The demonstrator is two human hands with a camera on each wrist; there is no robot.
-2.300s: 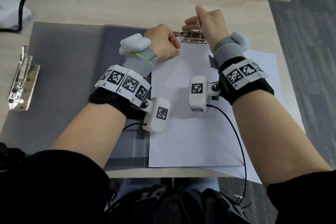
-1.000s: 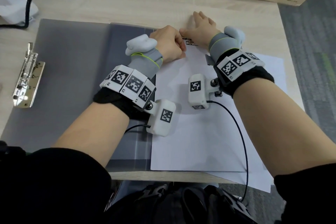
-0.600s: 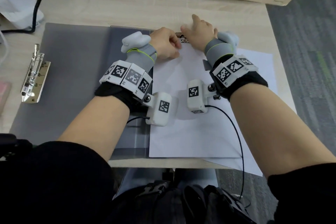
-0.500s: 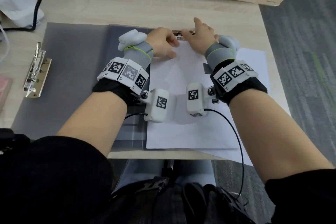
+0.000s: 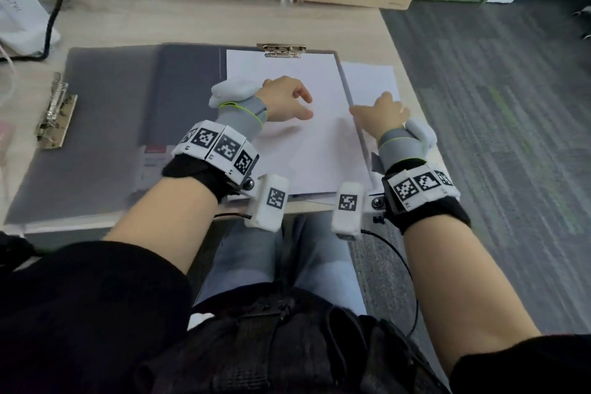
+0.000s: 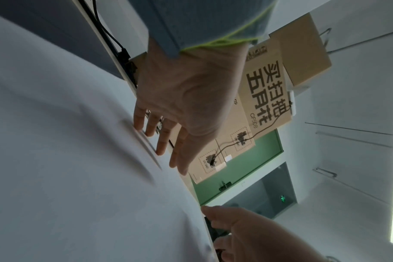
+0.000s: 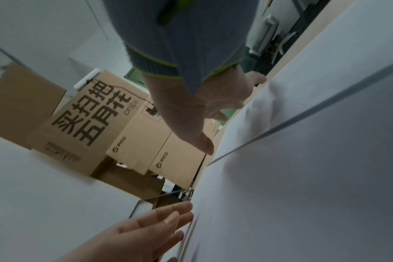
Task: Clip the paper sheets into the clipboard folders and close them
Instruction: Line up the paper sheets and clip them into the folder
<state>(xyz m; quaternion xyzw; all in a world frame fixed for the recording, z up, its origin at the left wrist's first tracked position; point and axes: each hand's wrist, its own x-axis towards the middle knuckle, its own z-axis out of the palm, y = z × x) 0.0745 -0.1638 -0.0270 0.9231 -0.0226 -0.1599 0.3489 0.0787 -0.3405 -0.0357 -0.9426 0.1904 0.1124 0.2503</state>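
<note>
Head view: clipped paper sheet [image 5: 287, 80] lies on the folder's right half, open cover [image 5: 105, 125] to its left; relaxed, empty left hand [image 5: 284, 102] is nearer the cover than the right hand [image 5: 383, 112], whose grip cannot be told.

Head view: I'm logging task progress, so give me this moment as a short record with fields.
sheet: white paper lying under the clip on the open folder
folder: open flat, not closed
left hand: open, over the sheet
right hand: at the folder's right edge; grip unclear
spare sheet: right of the folder, partly beneath it
second clip: folder's left edge
</note>
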